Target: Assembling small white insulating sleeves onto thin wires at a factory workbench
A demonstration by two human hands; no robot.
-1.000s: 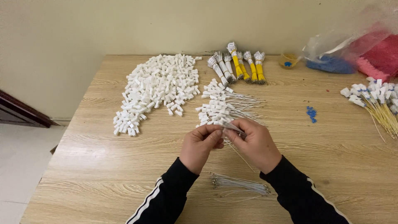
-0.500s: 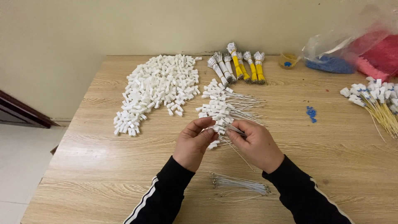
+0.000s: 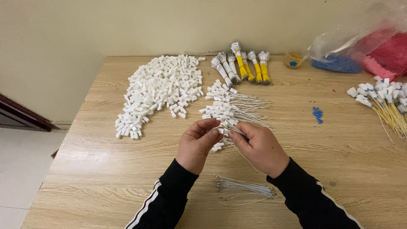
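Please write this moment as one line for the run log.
left hand: pinches small white connector | right hand: holds thin white wire | table: loose connector pile, finished wires

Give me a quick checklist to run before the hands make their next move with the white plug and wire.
1. Left hand pinches white plug: ok.
2. Right hand holds thin wire: ok.
3. Wire seated inside plug: cannot tell, fingers hide it.
4. Loose plug pile on table: ok.
5. Bare wire bundle between the forearms: ok.
6. Finished pieces lie just beyond the hands: ok.
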